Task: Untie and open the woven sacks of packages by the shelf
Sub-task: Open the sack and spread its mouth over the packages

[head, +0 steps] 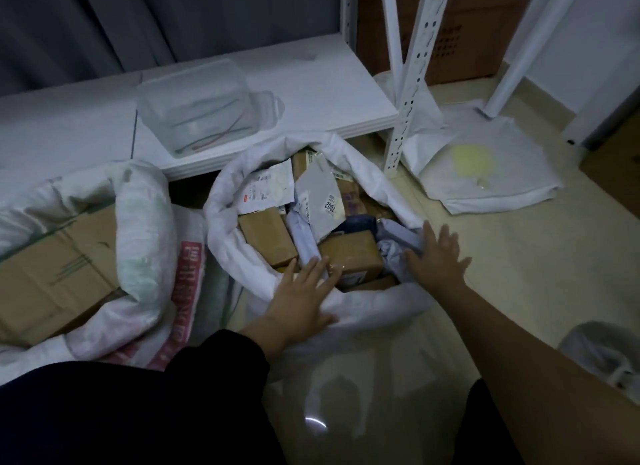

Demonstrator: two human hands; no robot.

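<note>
**Head view: two sacks open by the shelf, hands at the mouth of the middle one**

Head camera looks down at a dim floor beside a white metal shelf [263, 94]. A white woven sack [225, 222] stands just in front of the shelf's lowest board, its mouth wide open and its rim rolled outward. Inside lie packages [349, 257]: brown boxes, grey mailers and labelled pouches.

Left hand [301, 298] lies flat on the near rim of this sack, fingers straight and spread, tips reaching toward the boxes. Right hand [436, 253] rests at the right side of the mouth, fingers also straight and apart, touching crumpled wrapping and the sack's edge. Neither hand grips anything.

To the left, touching the first, a second sack [145, 229] with red print is open too, with a large carton [55, 274] showing in it. To the right, behind the shelf post, a flat sack [485, 167] lies folded on the floor.

A clear tub [194, 108] on the shelf board holds a few thin coloured strands, possibly removed ties.

Judging by this, both sacks in view are untied and opened; only final spreading seems left. Whether more sacks wait out of frame cannot be told.
</note>
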